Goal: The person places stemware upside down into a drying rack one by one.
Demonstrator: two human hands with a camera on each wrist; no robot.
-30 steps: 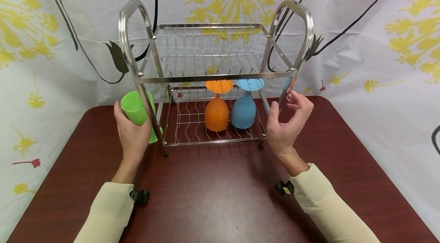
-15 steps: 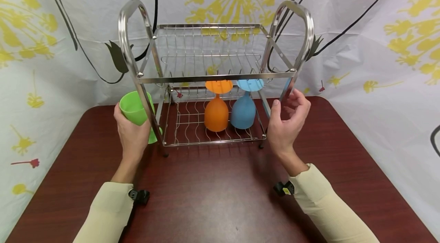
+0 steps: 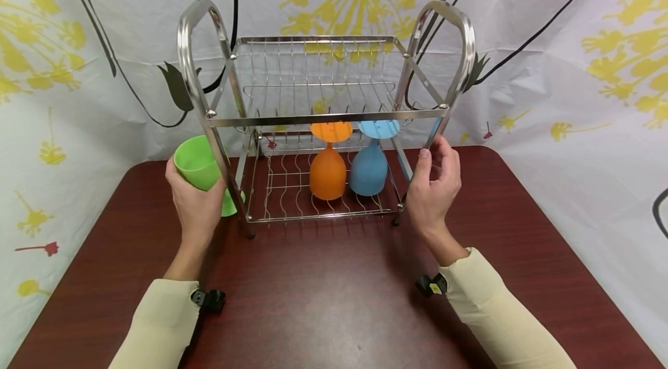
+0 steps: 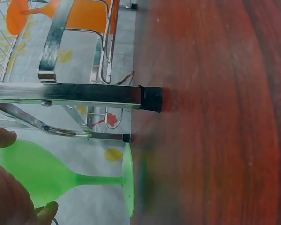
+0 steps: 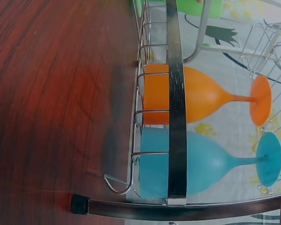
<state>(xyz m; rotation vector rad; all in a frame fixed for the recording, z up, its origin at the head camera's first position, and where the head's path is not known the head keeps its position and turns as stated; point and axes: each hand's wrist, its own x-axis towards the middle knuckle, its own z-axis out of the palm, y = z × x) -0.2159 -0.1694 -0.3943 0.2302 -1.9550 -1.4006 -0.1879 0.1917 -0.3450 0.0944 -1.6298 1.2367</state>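
A green plastic goblet (image 3: 197,161) stands upright outside the dish rack's left side, its bowl gripped by my left hand (image 3: 197,202). The left wrist view shows the goblet's foot (image 4: 128,180) close to the tabletop; whether they touch, I cannot tell. My right hand (image 3: 434,190) is at the rack's right front leg, thumb in front and curled fingers on the far side, partly hidden. Inside the two-tier metal dish rack (image 3: 326,120), an orange goblet (image 3: 327,174) and a blue goblet (image 3: 369,170) stand upside down on the lower tier, side by side.
The rack stands on a dark red-brown wooden table (image 3: 313,288) on black feet. Its upper wire shelf (image 3: 318,86) spans between two looped side handles. A white curtain (image 3: 548,67) with yellow flowers hangs behind and beside the table.
My right hand has moved left, its thumb and fingers coming in to the rack's leg. My left hand has shifted slightly left with the green goblet, which tilts a little. The other goblets stay put.
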